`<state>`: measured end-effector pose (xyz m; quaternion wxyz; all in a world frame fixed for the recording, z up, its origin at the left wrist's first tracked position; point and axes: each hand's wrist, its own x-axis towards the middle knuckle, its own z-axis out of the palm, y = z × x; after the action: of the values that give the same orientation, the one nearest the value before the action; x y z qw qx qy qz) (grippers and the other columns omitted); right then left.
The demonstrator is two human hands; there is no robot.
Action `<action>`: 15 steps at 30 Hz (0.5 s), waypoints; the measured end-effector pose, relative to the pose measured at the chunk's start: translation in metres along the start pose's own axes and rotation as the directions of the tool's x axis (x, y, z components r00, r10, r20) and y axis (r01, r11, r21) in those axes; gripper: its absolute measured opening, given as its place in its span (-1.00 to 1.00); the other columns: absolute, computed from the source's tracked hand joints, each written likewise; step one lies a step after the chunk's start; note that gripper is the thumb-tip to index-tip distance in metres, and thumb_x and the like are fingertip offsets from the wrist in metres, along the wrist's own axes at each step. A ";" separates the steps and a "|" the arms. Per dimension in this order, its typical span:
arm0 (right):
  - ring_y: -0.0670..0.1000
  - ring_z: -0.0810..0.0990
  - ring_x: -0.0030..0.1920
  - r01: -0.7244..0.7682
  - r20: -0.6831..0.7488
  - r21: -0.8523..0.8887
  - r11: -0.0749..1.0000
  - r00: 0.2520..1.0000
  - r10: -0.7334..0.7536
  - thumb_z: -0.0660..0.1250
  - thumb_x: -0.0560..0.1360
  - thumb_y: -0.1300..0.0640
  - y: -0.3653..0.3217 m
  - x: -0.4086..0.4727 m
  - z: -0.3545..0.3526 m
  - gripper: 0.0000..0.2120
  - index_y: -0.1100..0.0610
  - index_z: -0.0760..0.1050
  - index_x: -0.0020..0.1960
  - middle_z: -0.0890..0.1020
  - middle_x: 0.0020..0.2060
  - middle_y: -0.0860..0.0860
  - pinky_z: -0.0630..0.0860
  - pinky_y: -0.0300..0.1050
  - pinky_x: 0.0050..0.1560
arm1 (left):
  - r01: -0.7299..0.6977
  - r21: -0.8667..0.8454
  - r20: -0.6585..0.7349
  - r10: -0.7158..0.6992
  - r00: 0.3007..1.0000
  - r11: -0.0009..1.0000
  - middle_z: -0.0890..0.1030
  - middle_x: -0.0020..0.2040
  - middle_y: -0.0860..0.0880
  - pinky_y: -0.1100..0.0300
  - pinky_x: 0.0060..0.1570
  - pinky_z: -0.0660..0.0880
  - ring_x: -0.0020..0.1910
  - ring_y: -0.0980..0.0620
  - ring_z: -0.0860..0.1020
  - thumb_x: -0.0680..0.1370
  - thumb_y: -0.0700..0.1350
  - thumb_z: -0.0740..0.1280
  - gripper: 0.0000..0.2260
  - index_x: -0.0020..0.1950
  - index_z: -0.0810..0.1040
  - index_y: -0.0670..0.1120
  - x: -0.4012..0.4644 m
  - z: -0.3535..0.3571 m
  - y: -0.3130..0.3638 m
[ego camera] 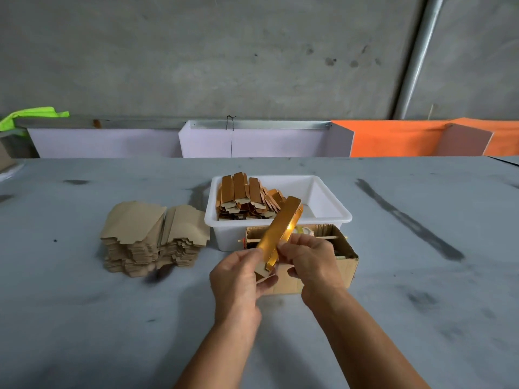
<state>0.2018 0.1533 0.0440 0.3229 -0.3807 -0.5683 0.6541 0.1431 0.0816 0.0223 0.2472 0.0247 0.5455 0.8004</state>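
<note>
head camera looks down on both hands, which meet over the grey table (421, 304) and hold one long gold carton (281, 230) between them. the left hand (238, 273) grips the near end of the carton, with its thumb and curled fingers closed around the brown flaps at that end. the right hand (311, 262) is just beside it and pinches the right edge of the carton with thumb and fingertips, a little higher up than the left hand does. the carton is lifted off the table and tilted: its near end sits between the two hands, and its far end points up and away to the right, in front of the white tub (323, 197). whether the near flaps are tucked in or loose, i cannot tell

inside the white tub, at its left side, lies a heap of folded gold cartons (243, 196). directly behind the hands stands an open cardboard box (346, 266), just in front of the tub, and a thin wooden stick (327, 237) goes across its top. to the left of the tub, well apart from the hands, there is a stack of flat brown blanks (151, 234) on the table. at the far edge stand white panels (252, 141) and an orange panel (393, 138), and a green cloth (33, 113) lies at the far left
</note>
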 end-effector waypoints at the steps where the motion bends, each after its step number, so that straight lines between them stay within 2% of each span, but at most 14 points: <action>1: -0.11 0.59 -0.46 0.025 -0.010 -0.020 0.999 1.000 -0.026 0.36 0.49 0.27 -0.003 0.007 0.004 -0.90 0.16 0.56 -0.20 0.64 -0.43 -0.01 0.40 -0.34 -0.55 | -0.019 0.005 -0.002 0.019 1.000 1.000 0.60 -0.28 -0.16 0.16 -0.48 0.53 -0.34 -0.10 0.59 0.47 -0.28 0.39 -0.86 -0.29 0.58 -0.16 0.004 0.002 0.003; 2: -0.11 0.62 -0.45 0.045 -0.037 -0.049 0.998 0.998 -0.047 0.38 0.48 0.24 -0.006 0.010 0.009 -0.97 0.16 0.54 -0.13 0.66 -0.38 0.01 0.46 -0.32 -0.51 | -0.035 0.007 -0.004 0.035 0.999 0.999 0.60 -0.32 -0.17 0.17 -0.49 0.53 -0.40 -0.08 0.59 0.48 -0.30 0.37 -0.84 -0.30 0.57 -0.16 0.008 0.005 0.006; 3: -0.08 0.64 -0.40 0.068 -0.069 -0.087 0.994 0.995 -0.074 0.40 0.46 0.22 -0.007 0.016 0.013 -0.92 0.14 0.52 -0.09 0.67 -0.32 0.04 0.54 -0.24 -0.41 | -0.045 0.008 -0.004 0.045 0.999 0.999 0.61 -0.35 -0.17 0.18 -0.50 0.53 -0.45 -0.06 0.59 0.49 -0.31 0.36 -0.84 -0.30 0.56 -0.17 0.012 0.008 0.010; 5: 0.02 0.67 -0.28 0.111 -0.109 -0.165 0.980 0.986 -0.130 0.42 0.43 0.21 -0.010 0.024 0.022 -0.89 0.10 0.49 -0.14 0.67 -0.26 0.08 0.62 0.00 -0.16 | -0.069 0.010 -0.003 0.070 0.998 0.998 0.62 -0.42 -0.13 0.20 -0.51 0.53 -0.50 -0.04 0.60 0.49 -0.32 0.35 -0.83 -0.29 0.56 -0.17 0.021 0.016 0.017; 6: 0.04 0.67 -0.25 0.131 -0.106 -0.195 0.972 0.982 -0.154 0.41 0.43 0.24 -0.013 0.029 0.026 -0.89 0.09 0.51 -0.21 0.67 -0.28 0.07 0.62 0.06 -0.10 | -0.091 0.019 -0.003 0.091 0.996 0.996 0.62 -0.45 -0.10 0.19 -0.51 0.54 -0.51 -0.03 0.60 0.49 -0.32 0.35 -0.83 -0.30 0.57 -0.17 0.026 0.019 0.020; 8: 0.05 0.67 -0.26 0.145 -0.078 -0.202 0.969 0.984 -0.163 0.38 0.41 0.31 -0.019 0.041 0.030 -0.80 0.10 0.55 -0.34 0.66 -0.36 0.05 0.63 0.07 -0.11 | -0.146 0.057 0.004 0.146 0.989 0.988 0.62 -0.46 -0.08 0.16 -0.47 0.56 -0.49 -0.04 0.61 0.50 -0.30 0.35 -0.78 -0.34 0.59 -0.13 0.036 0.026 0.026; 10: 0.06 0.67 -0.26 0.129 -0.068 -0.197 0.972 0.987 -0.144 0.34 0.40 0.36 -0.026 0.060 0.031 -0.75 0.09 0.56 -0.38 0.66 -0.38 0.05 0.62 0.03 -0.15 | -0.199 0.109 0.023 0.198 0.980 0.974 0.63 -0.42 -0.11 0.12 -0.39 0.58 -0.45 -0.06 0.62 0.52 -0.30 0.32 -0.72 -0.38 0.60 -0.09 0.048 0.033 0.030; 12: 0.03 0.62 -0.28 0.118 -0.079 -0.226 0.967 0.987 -0.139 0.32 0.42 0.38 -0.034 0.085 0.029 -0.79 0.12 0.55 -0.29 0.65 -0.33 0.07 0.55 -0.09 -0.25 | -0.234 0.198 0.038 0.231 0.972 0.952 0.65 -0.32 -0.13 0.11 -0.31 0.58 -0.40 -0.01 0.62 0.53 -0.29 0.30 -0.78 -0.28 0.62 -0.09 0.060 0.039 0.032; 13: 0.01 0.59 -0.30 0.113 -0.090 -0.251 0.961 0.986 -0.140 0.32 0.44 0.38 -0.038 0.099 0.027 -0.83 0.15 0.56 -0.22 0.64 -0.29 0.08 0.50 -0.15 -0.30 | -0.250 0.248 0.044 0.247 0.968 0.936 0.66 -0.26 -0.11 0.13 -0.27 0.59 -0.35 0.02 0.62 0.53 -0.27 0.31 -0.86 -0.16 0.63 -0.11 0.066 0.041 0.032; 15: 0.00 0.57 -0.30 0.100 -0.132 -0.327 0.940 0.980 -0.150 0.31 0.46 0.36 -0.043 0.128 0.021 -0.87 0.19 0.55 -0.06 0.63 -0.20 0.09 0.46 -0.20 -0.36 | -0.280 0.329 0.044 0.282 0.959 0.902 0.66 -0.20 -0.05 0.10 -0.14 0.62 -0.25 0.04 0.64 0.54 -0.24 0.32 -0.88 0.01 0.62 -0.12 0.077 0.042 0.029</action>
<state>0.1192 0.2589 0.0707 0.3415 -0.4405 -0.6627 0.5002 0.0772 0.1420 0.0475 0.1203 0.1423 0.6637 0.7244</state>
